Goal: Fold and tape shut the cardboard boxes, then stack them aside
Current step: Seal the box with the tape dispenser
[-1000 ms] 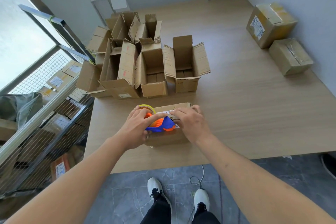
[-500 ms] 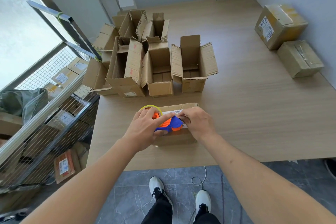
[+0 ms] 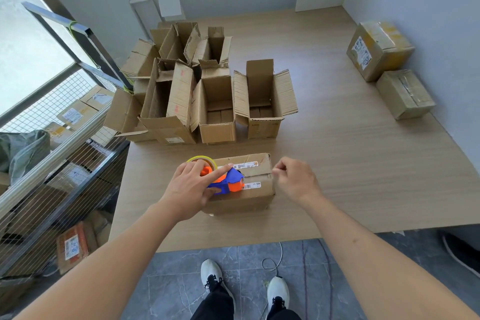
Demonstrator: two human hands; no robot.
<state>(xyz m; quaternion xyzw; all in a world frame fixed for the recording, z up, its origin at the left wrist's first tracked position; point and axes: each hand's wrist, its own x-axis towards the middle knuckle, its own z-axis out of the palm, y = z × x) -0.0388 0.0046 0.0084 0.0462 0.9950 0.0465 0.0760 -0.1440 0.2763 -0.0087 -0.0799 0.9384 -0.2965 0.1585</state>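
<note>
Fingers [image 3: 220,171] of left hand [image 3: 191,191] grip tape dispenser [image 3: 228,182] atop closed box [image 3: 249,184] on bench [image 3: 350,163]; right hand [image 3: 296,179] fingers pinched at seam's right end, tape itself unseen, seam running left-right between them.

Head view looks steeply down onto the table [image 3: 337,163] from close above

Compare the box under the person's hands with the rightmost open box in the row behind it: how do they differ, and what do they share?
The near box has its top flaps folded flat; the open box has its flaps standing up and splayed. The near box carries white barcode labels and a tape dispenser held by the left hand; the open box carries nothing on top, and smaller cartons show inside it. Both are brown corrugated cardboard on the wooden table.
</note>
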